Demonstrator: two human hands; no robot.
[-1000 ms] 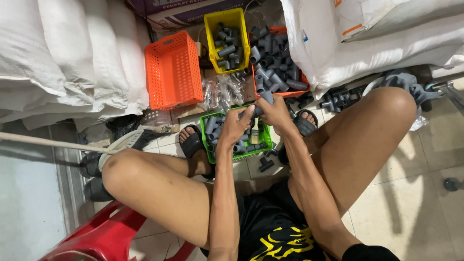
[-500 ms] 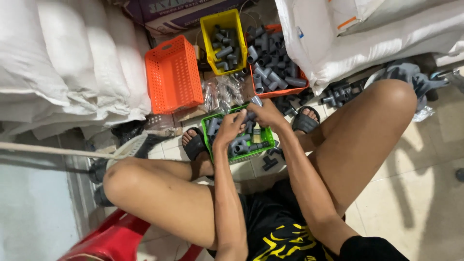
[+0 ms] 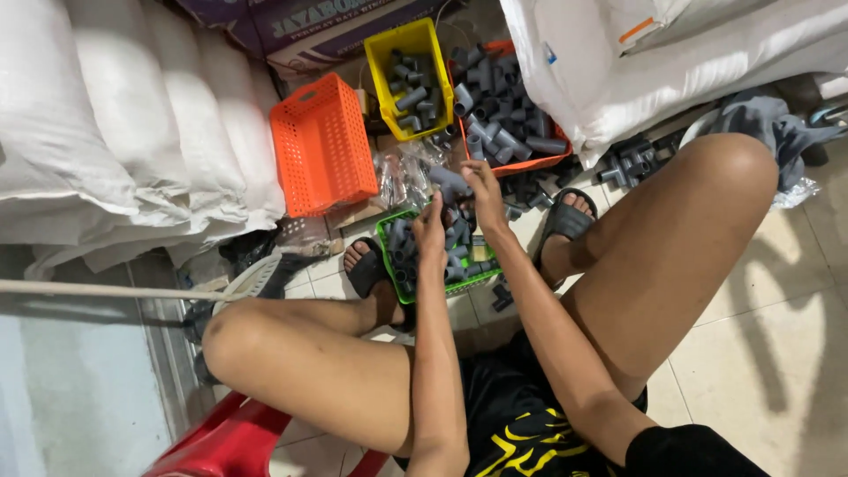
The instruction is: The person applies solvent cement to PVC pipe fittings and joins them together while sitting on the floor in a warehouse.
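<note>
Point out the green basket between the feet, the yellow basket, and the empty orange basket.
green basket (image 3: 481,279): head view, on its front rim.
yellow basket (image 3: 378,86): head view, on its left wall.
orange basket (image 3: 322,146): head view, on its mesh floor.

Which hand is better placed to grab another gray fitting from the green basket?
Left, probably. The left hand hovers right over the green basket; the right hand sits higher, fingers already around a gray fitting.
</note>
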